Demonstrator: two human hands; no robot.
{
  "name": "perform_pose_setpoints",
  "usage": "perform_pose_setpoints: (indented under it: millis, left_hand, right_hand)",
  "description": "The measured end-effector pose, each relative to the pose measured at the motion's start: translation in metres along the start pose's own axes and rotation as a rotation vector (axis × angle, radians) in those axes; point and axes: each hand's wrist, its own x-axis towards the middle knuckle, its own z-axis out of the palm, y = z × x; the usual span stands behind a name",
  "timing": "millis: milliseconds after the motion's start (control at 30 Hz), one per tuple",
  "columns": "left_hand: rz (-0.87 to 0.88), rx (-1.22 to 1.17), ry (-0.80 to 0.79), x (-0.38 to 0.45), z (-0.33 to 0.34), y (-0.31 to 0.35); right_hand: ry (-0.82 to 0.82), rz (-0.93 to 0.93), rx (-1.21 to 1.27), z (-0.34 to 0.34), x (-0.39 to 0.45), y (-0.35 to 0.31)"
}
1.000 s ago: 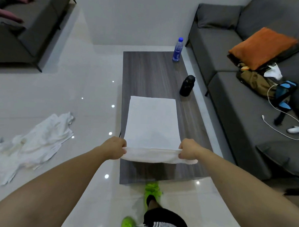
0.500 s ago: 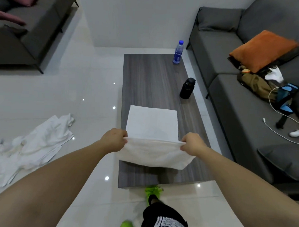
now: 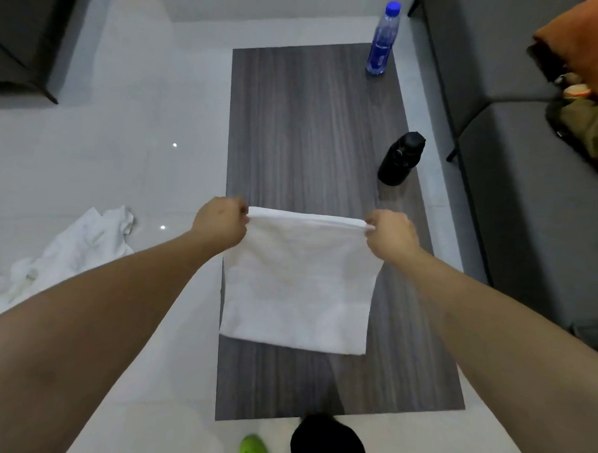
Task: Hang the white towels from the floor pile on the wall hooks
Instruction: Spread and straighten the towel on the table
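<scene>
Head view: both hands [image 3: 219, 221] [image 3: 391, 235] have folded the towel [image 3: 298, 288] edge farther forward.

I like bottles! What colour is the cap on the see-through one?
Blue, on the clear bottle, seen from the head view.

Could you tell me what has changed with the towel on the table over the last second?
Both hands, left hand and right hand, kept their grip on the towel and carried its near edge up and away from the person, folding it over the part lying on the table. The pile of towels on the floor, the black bottle and the clear bottle stayed put.
</scene>
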Motion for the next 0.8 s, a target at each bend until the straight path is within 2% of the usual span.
perform_pose_setpoints:
  millis: [100,367,500,633,700,800]
  left_hand:
    - [-0.056,-0.079,0.026,0.029,0.024,0.003]
    - [-0.200,-0.071,-0.273,-0.010,0.131,-0.035]
    - [-0.266,-0.096,-0.384,-0.050,0.178,-0.060]
    - [-0.314,-0.129,-0.447,-0.087,0.212,-0.079]
    - [-0.225,-0.078,-0.414,-0.107,0.225,-0.085]
    - [0.106,-0.012,-0.323,-0.129,0.243,-0.086]
  right_hand:
    - [0.052,0.023,0.021,0.018,0.026,0.008]
    - [-0.301,0.196,0.123,0.133,-0.012,0.043]
    - [-0.402,0.290,0.194,0.192,-0.052,0.050]
    - [-0.420,0.323,0.228,0.238,-0.082,0.045]
    - [-0.387,0.227,0.117,0.257,-0.096,0.039]
    - [-0.235,-0.030,-0.056,0.282,-0.111,0.025]
